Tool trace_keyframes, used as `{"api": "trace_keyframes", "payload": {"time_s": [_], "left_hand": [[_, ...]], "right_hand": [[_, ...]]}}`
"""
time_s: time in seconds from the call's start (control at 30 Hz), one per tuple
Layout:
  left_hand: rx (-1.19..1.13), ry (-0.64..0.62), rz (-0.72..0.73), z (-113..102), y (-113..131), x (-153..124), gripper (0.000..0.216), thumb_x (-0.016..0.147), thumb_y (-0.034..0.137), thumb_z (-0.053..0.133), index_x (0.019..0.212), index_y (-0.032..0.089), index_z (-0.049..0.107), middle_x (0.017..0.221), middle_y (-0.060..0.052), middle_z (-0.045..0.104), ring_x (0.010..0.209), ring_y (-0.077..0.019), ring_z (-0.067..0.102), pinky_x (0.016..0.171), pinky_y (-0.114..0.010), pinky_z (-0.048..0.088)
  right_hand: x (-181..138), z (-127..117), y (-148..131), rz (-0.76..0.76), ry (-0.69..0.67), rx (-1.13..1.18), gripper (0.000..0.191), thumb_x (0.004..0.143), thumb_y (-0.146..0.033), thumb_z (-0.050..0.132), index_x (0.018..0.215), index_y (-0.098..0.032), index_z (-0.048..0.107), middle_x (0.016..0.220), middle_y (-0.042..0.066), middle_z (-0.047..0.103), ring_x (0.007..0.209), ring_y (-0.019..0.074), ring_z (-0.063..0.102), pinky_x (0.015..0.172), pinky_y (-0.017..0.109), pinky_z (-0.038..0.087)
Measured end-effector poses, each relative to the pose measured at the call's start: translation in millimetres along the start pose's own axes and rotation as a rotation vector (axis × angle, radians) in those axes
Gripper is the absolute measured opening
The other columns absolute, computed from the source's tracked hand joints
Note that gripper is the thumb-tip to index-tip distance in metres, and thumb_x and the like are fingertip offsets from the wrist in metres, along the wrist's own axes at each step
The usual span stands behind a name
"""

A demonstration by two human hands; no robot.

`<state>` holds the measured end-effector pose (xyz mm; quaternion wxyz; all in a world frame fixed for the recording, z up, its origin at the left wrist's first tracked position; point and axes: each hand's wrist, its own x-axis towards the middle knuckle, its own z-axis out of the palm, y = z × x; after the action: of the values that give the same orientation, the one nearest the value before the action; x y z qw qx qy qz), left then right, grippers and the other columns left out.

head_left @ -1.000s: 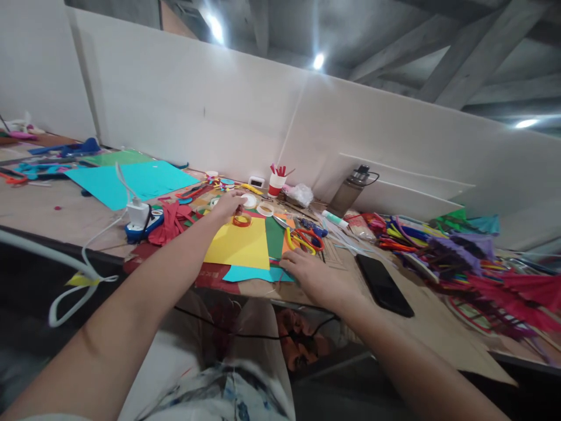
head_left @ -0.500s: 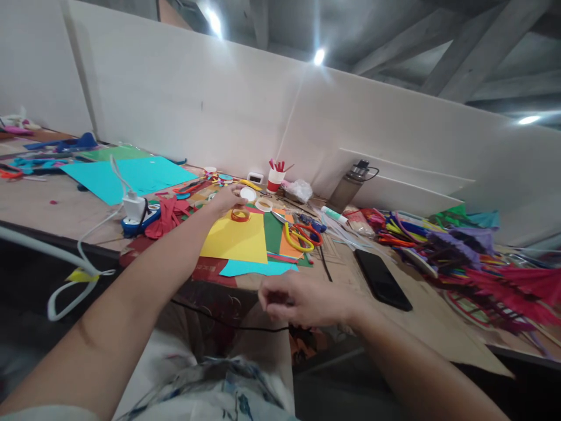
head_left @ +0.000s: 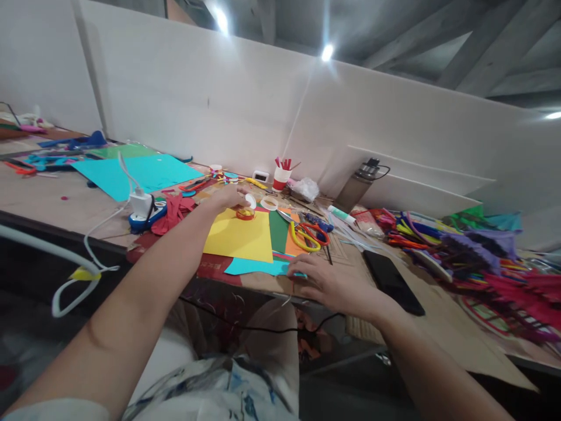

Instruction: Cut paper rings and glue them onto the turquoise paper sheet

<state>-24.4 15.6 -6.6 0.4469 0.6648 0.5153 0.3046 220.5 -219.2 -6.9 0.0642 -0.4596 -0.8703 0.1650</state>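
Observation:
Over the yellow paper (head_left: 239, 237), my left hand (head_left: 231, 197) pinches a small white round disc (head_left: 250, 201) that is tilted up on its edge. Just below the disc, a low red-rimmed ring (head_left: 245, 215) rests on the yellow paper; the disc overlaps it in view, and I cannot tell whether they touch. A white ring (head_left: 269, 203) lies a little to the right. My right hand (head_left: 318, 280) is at the table's front edge with its fingers apart, fingertips by the right end of a cyan paper strip (head_left: 254, 266). It holds nothing that I can see.
Scissors with red and yellow handles (head_left: 309, 234) lie right of green paper (head_left: 279, 230). A black phone (head_left: 393, 282) rests on cardboard. Behind stand a cup of red sticks (head_left: 281, 178) and a bottle (head_left: 360, 184). Red strips (head_left: 174, 213) and a white charger (head_left: 141, 203) are at left.
My right hand has moved up and right from above my lap to the table edge, and its fingers have spread. The white disc in my left hand has tilted and come lower, toward the red-rimmed ring.

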Motion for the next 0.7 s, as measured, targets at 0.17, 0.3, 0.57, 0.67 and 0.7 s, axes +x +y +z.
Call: {"api": "trace_keyframes", "payload": {"time_s": [0.17,0.3,0.57,0.67,0.7], "left_hand": [[0.214,0.046,0.003,-1,-5,4,0.033,0.06,0.013,0.08,0.091,0.02,0.074,0.064,-0.002,0.066,0.058,-0.0161,0.059,0.056,-0.027,0.044],[0.384,0.088,0.057,-1,-6,0,0.023,0.056,0.018,0.082,0.078,0.02,0.074,0.059,-0.001,0.063,0.053,-0.0142,0.053,0.052,-0.026,0.038],[-0.318,0.668,0.286,-35,0,13,0.011,0.074,0.018,0.068,0.065,0.017,0.061,0.054,0.003,0.052,0.047,-0.008,0.042,0.048,-0.021,0.032],[-0.737,0.923,0.415,-50,6,17,0.012,0.079,0.014,0.06,0.069,0.017,0.054,0.056,0.006,0.049,0.043,-0.0049,0.036,0.043,-0.018,0.028],[-0.811,0.944,0.412,-51,7,18,0.013,0.08,0.013,0.059,0.069,0.017,0.053,0.055,0.007,0.048,0.041,-0.0044,0.035,0.041,-0.018,0.026]], "right_hand": [[6,5,2,-0.006,0.052,0.004,0.008,0.091,-0.02,0.059,0.088,-0.02,0.066,0.103,0.007,0.058,0.097,0.0201,0.057,0.088,0.035,0.048],[7,10,8,-0.03,0.09,0.011,0.011,0.093,-0.016,0.054,0.088,-0.019,0.064,0.099,0.007,0.058,0.094,0.0193,0.056,0.085,0.034,0.048],[-4,7,5,-0.021,0.01,0.037,0.022,0.086,-0.02,0.067,0.107,-0.023,0.066,0.116,0.008,0.055,0.107,0.0222,0.054,0.095,0.039,0.046],[-5,11,6,-0.023,0.036,0.036,0.012,0.085,-0.022,0.069,0.097,-0.022,0.066,0.115,0.007,0.055,0.11,0.0232,0.052,0.096,0.039,0.045],[-5,13,7,-0.029,0.053,0.041,0.007,0.086,-0.023,0.068,0.092,-0.022,0.065,0.113,0.007,0.055,0.109,0.023,0.051,0.096,0.039,0.044]]}}
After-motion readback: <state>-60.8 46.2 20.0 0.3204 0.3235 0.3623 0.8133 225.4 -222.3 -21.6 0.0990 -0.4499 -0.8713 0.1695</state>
